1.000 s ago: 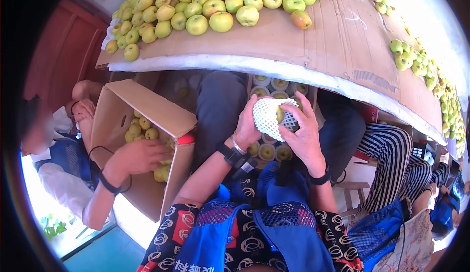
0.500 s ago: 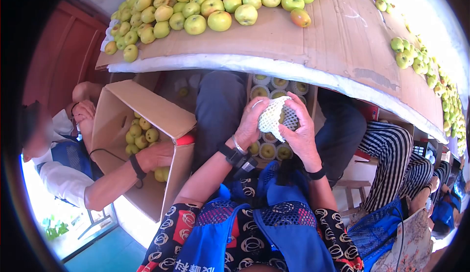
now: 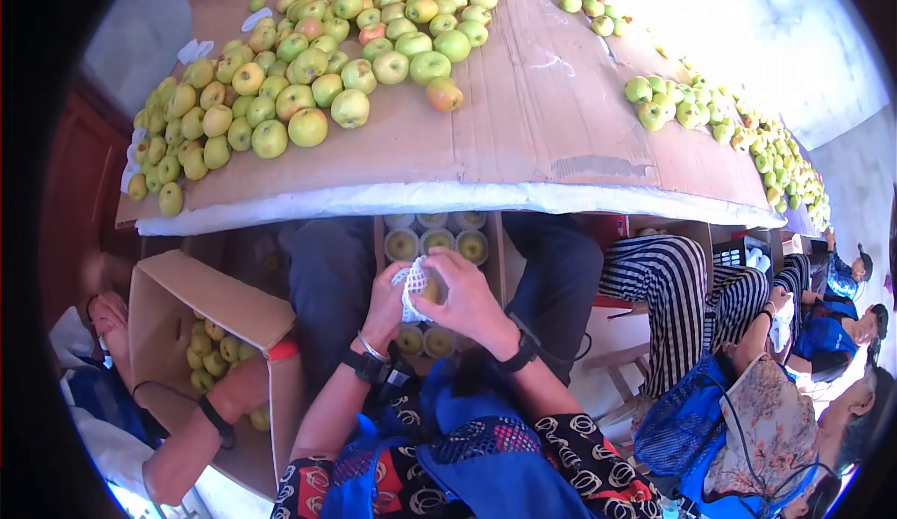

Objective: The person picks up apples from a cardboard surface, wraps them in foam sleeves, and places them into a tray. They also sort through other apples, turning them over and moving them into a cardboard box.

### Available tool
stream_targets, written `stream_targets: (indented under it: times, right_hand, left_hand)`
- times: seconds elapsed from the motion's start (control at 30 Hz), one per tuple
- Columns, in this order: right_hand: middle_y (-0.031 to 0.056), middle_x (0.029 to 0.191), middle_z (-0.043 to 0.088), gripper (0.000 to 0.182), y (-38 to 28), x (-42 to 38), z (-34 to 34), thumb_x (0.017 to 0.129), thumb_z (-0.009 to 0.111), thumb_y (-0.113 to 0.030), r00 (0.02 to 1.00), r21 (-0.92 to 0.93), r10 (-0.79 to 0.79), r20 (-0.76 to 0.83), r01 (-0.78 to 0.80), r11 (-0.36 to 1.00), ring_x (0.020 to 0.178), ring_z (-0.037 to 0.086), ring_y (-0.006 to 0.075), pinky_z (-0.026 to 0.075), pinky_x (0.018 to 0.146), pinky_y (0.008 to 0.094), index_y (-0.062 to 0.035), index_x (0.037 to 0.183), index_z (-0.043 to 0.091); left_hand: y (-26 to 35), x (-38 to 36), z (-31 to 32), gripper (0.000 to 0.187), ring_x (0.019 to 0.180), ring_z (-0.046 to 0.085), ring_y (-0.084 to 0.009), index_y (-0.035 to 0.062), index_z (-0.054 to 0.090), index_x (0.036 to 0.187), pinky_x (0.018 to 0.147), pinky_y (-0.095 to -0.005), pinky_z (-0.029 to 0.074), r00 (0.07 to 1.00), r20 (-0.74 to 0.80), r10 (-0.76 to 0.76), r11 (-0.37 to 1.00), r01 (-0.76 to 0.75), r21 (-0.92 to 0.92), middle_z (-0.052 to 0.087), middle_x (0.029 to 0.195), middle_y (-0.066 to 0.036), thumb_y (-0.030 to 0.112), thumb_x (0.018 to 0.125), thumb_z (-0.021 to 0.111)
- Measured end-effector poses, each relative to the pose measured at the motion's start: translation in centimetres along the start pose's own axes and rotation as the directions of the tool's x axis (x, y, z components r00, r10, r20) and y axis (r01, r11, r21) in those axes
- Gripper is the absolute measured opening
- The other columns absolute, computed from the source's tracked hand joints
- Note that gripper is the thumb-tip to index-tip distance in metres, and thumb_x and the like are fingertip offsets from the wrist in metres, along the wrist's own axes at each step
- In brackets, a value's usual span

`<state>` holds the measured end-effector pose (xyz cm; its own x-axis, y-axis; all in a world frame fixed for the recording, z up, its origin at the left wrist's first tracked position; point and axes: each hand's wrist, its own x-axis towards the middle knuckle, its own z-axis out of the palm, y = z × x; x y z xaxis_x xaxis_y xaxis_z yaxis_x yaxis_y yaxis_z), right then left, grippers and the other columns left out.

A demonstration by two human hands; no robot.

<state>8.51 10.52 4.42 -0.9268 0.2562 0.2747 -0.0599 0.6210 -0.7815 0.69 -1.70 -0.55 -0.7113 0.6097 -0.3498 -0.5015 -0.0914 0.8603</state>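
Between my two hands is a yellow-green apple (image 3: 433,288), partly covered by a white foam net (image 3: 412,285). My left hand (image 3: 381,308) grips the net side, its fingers partly hidden behind it. Curled around the apple's other side is my right hand (image 3: 469,300), thumb at the front near the net's edge. Below them, a cardboard box (image 3: 496,271) between my knees holds rows of apples in white foam nets, such as a netted apple (image 3: 472,246).
A cardboard-topped table (image 3: 523,136) ahead bears a large apple pile (image 3: 294,99) and more apples (image 3: 682,103) farther right. At left, a co-worker's arm (image 3: 201,430) reaches into a tilted carton (image 3: 210,295) of apples. Another person in striped trousers (image 3: 659,281) sits at right.
The view has swung up and right, showing more table. The foam net, earlier spread between both hands, is now gathered toward my left hand, and more of the apple shows beside my right.
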Motion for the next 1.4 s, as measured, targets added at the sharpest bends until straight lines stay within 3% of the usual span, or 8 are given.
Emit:
stream_targets:
  times: [0.27,0.5,0.67,0.77,1.1,1.23,1.33,1.4]
  right_hand:
    - [0.0189,0.096,0.055,0.045,-0.5,0.6,-0.6,0.066,0.068,-0.022,0.979,-0.037,0.041,0.199,-0.034,0.999,0.090,0.055,0.0353,0.045,0.078,0.0395,0.0002,0.101,0.049]
    - [0.0198,0.090,0.057,0.043,-1.3,1.5,-2.3,0.067,0.068,-0.023,0.914,-0.119,0.159,0.373,-0.122,0.985,0.086,0.056,0.0353,0.045,0.076,0.0380,-0.0002,0.098,0.050]
    - [0.0147,0.091,0.060,0.028,1.3,0.4,-1.8,0.075,0.066,-0.018,0.985,0.190,0.038,0.170,-0.071,0.979,0.085,0.060,0.0241,0.046,0.078,0.0310,-0.0004,0.094,0.055]
    - [0.0030,0.094,0.060,0.011,3.4,-0.5,-1.0,0.084,0.055,-0.002,0.962,0.581,0.221,0.161,-0.273,0.766,0.089,0.054,0.0085,0.044,0.079,0.0245,-0.0006,0.095,0.056]
    - [-0.0007,0.092,0.058,0.009,4.2,-1.1,0.7,0.086,0.054,-0.010,0.861,0.874,0.365,0.355,-0.444,0.199,0.081,0.052,0.0054,0.042,0.071,0.0217,-0.0090,0.095,0.057]
    - [0.0002,0.097,0.058,0.017,4.3,-1.4,1.4,0.084,0.051,-0.001,0.866,0.852,0.372,0.335,-0.447,0.273,0.087,0.055,0.0091,0.044,0.077,0.0237,-0.0069,0.099,0.057]
    - [0.0041,0.102,0.059,0.030,2.5,-1.0,1.1,0.077,0.047,0.009,0.906,0.789,0.420,0.061,-0.302,0.536,0.095,0.057,0.0137,0.043,0.086,0.0259,-0.0030,0.103,0.057]
    - [0.0088,0.106,0.059,0.038,2.8,-1.0,0.1,0.071,0.046,0.013,0.986,0.501,0.138,0.092,-0.165,0.850,0.101,0.057,0.0168,0.041,0.091,0.0276,0.0001,0.106,0.055]
  left_hand:
    - [-1.7,0.4,-1.3,0.027,0.074,0.054,-0.0065,0.0032,0.059,0.095,0.066,-0.0235,0.043,0.996,0.050,-0.074,0.987,0.080,-0.142,0.058,0.084,-0.001,0.024,0.090,0.043]
    - [-0.2,-0.1,-0.3,0.031,0.075,0.054,-0.0079,0.0015,0.058,0.094,0.067,-0.0244,0.044,0.985,0.153,0.084,0.926,-0.134,0.353,0.058,0.085,-0.002,0.029,0.090,0.044]
    - [0.2,-0.1,-0.6,0.033,0.084,0.061,-0.0133,-0.0019,0.051,0.108,0.076,-0.0245,0.049,0.957,0.277,-0.085,0.970,0.143,-0.198,0.061,0.096,-0.008,0.024,0.087,0.048]
    - [0.5,0.0,-0.2,0.040,0.092,0.060,-0.0174,-0.0020,0.048,0.112,0.084,-0.0288,0.047,0.939,0.341,-0.033,0.955,0.131,-0.268,0.059,0.102,-0.011,0.027,0.085,0.047]
    - [1.3,-0.2,-0.4,0.051,0.107,0.054,-0.0266,-0.0013,0.046,0.120,0.093,-0.0356,0.043,0.890,0.455,0.031,0.853,0.214,-0.476,0.050,0.122,-0.019,0.033,0.084,0.037]
    - [1.1,-0.1,0.0,0.048,0.104,0.056,-0.0283,-0.0003,0.050,0.117,0.085,-0.0394,0.048,0.961,0.267,-0.071,0.771,0.223,-0.596,0.053,0.119,-0.019,0.032,0.085,0.035]
    - [0.7,0.1,-0.8,0.048,0.098,0.059,-0.0295,0.0018,0.053,0.114,0.073,-0.0440,0.053,0.922,0.368,-0.123,0.768,0.323,-0.554,0.057,0.112,-0.016,0.034,0.086,0.031]
    - [0.6,-0.2,-1.1,0.050,0.093,0.061,-0.0295,0.0031,0.054,0.113,0.065,-0.0464,0.054,0.906,0.403,-0.130,0.711,0.368,-0.599,0.060,0.107,-0.014,0.038,0.086,0.030]
